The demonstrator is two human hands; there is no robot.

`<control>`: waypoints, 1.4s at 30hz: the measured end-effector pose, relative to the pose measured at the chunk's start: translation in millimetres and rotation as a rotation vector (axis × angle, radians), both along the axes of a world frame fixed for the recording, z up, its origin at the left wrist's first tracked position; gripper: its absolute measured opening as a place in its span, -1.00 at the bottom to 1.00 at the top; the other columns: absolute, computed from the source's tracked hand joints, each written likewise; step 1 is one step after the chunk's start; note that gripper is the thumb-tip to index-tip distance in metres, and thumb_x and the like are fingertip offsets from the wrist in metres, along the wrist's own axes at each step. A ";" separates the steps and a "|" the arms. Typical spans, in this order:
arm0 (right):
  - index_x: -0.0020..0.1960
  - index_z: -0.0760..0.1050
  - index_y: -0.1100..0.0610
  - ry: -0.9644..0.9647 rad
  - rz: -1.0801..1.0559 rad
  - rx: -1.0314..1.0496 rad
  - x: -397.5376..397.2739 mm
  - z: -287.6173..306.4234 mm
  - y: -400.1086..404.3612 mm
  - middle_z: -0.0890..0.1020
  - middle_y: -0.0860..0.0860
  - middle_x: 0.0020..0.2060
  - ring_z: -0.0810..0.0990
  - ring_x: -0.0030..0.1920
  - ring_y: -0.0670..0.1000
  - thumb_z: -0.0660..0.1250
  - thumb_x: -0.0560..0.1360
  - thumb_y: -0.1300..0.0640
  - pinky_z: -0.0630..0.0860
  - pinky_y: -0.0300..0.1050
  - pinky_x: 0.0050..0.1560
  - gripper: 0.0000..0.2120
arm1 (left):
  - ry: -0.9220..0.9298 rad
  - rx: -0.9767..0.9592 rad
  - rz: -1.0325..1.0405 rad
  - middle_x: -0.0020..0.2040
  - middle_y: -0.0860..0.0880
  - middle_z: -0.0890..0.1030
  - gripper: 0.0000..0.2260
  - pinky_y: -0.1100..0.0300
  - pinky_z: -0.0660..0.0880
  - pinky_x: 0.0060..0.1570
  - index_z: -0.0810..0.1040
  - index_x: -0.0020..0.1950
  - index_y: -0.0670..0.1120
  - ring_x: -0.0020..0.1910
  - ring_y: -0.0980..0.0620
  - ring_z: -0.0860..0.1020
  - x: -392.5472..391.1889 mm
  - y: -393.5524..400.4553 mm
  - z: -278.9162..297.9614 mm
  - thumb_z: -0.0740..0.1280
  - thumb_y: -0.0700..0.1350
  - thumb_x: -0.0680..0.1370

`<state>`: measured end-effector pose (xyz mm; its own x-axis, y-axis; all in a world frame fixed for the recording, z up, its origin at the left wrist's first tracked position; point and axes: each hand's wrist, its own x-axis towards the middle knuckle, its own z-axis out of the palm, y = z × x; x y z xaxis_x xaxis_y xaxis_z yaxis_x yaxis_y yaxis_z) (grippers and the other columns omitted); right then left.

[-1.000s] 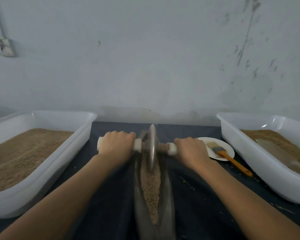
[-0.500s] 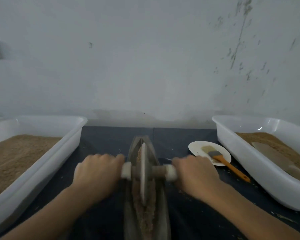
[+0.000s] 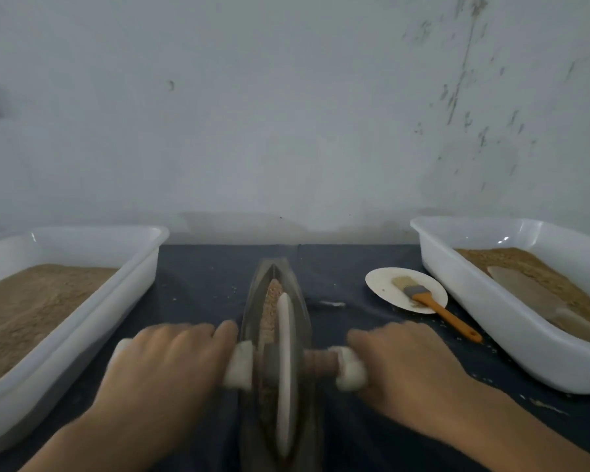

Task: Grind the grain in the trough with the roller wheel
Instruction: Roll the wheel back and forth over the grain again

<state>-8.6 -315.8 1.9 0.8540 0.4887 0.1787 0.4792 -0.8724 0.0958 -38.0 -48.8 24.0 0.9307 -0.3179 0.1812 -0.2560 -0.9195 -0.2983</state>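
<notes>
A narrow boat-shaped metal trough (image 3: pixel 297 284) lies lengthwise on the dark cloth in front of me, with brown grain (image 3: pixel 272 301) along its groove. The roller wheel (image 3: pixel 284 369), a thin pale disc on a wooden axle with white padded grips, stands upright in the near half of the trough. My left hand (image 3: pixel 166 366) grips the left end of the axle. My right hand (image 3: pixel 402 366) grips the right end. Both hands are blurred by motion. The trough's near end is hidden behind the wheel.
A white tub (image 3: pixel 82 240) of brown meal stands at the left. Another white tub (image 3: pixel 491 301) at the right holds meal and a flat scoop (image 3: pixel 539 301). A white plate (image 3: pixel 382 284) with an orange-handled brush (image 3: pixel 433 306) lies between trough and right tub. A wall rises behind.
Both hands have pulled the roller wheel toward me along the trough, from its far end to its near half. More grain shows beyond the wheel now.
</notes>
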 end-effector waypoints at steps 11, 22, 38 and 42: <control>-0.10 0.46 -0.06 -0.148 -0.141 -0.058 93.8 7.4 37.1 0.60 0.00 -0.18 0.58 -0.17 0.12 0.34 0.40 -0.15 0.44 -0.03 -0.22 -0.80 | -0.206 -0.096 0.124 -0.22 0.05 0.53 -0.82 0.10 0.34 -0.32 0.26 -0.14 0.05 -0.26 -0.08 0.55 98.7 9.8 -32.5 0.26 0.04 0.50; -0.26 0.18 -0.15 -0.189 -0.013 -0.049 10.5 -12.3 2.8 0.39 -0.10 -0.45 0.41 -0.42 -0.09 0.26 0.29 -0.25 0.22 -0.15 -0.47 -0.70 | -0.221 0.003 -0.166 -0.32 0.08 0.53 -0.50 0.18 0.21 -0.42 0.24 -0.17 0.07 -0.44 0.06 0.44 7.0 5.7 -10.5 0.57 0.01 0.20; -0.13 0.36 -0.06 -0.100 -0.221 0.109 123.8 -21.1 31.2 0.62 0.00 -0.12 0.59 -0.10 0.13 0.32 0.42 -0.20 0.35 -0.07 -0.22 -0.74 | -0.281 -0.011 0.088 -0.12 -0.01 0.59 -0.83 0.08 0.24 -0.32 0.29 -0.11 0.00 -0.16 -0.11 0.57 126.4 -7.6 -8.4 0.31 -0.10 0.49; -0.09 0.35 -0.06 -0.111 -0.143 0.051 67.7 -18.2 17.2 0.61 -0.04 -0.17 0.58 -0.16 0.07 0.27 0.42 -0.18 0.49 -0.02 -0.16 -0.77 | -0.206 -0.070 0.012 -0.10 0.06 0.57 -0.70 0.12 0.21 -0.28 0.15 -0.11 0.06 -0.13 -0.03 0.57 70.0 -2.6 -15.8 0.32 -0.03 0.50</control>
<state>59.1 -298.6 -16.3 0.8879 0.3515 0.2967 0.3388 -0.9360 0.0952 32.0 -51.4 8.2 0.8752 -0.2867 0.3897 -0.1849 -0.9426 -0.2782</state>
